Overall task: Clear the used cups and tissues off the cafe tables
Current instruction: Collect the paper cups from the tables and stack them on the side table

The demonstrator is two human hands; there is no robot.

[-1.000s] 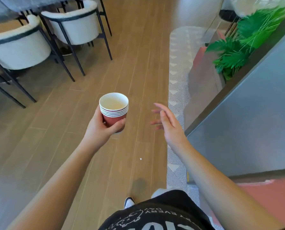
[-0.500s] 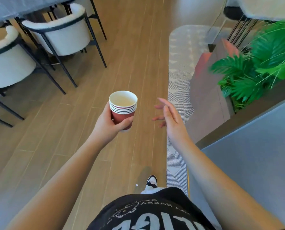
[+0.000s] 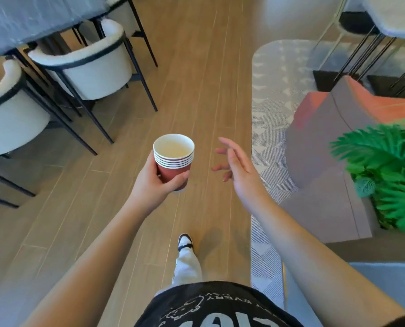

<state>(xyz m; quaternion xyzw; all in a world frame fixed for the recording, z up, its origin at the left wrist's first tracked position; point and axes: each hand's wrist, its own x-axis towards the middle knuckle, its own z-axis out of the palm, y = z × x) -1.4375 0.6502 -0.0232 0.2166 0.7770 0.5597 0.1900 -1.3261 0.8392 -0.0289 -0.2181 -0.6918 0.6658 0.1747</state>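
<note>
My left hand (image 3: 153,182) grips a stack of several nested red paper cups (image 3: 174,159) with white rims, upright, held over the wooden floor in front of me. The top cup's white inside looks empty. My right hand (image 3: 238,169) hovers just right of the stack, apart from it, with fingers loosely spread and nothing in it. No tissues are in view.
Two white armchairs with black frames (image 3: 88,67) stand at a grey table (image 3: 31,17) at the upper left. A patterned grey rug (image 3: 271,109) runs along the right. A grey and red bench (image 3: 333,147) and a green plant (image 3: 390,171) stand on the right. More black table legs (image 3: 366,48) are at the far right.
I have walked forward along the wooden floor: chairs and plant slid toward me in view. The left hand keeps its hold on the cup stack; the right hand stays open beside it.
</note>
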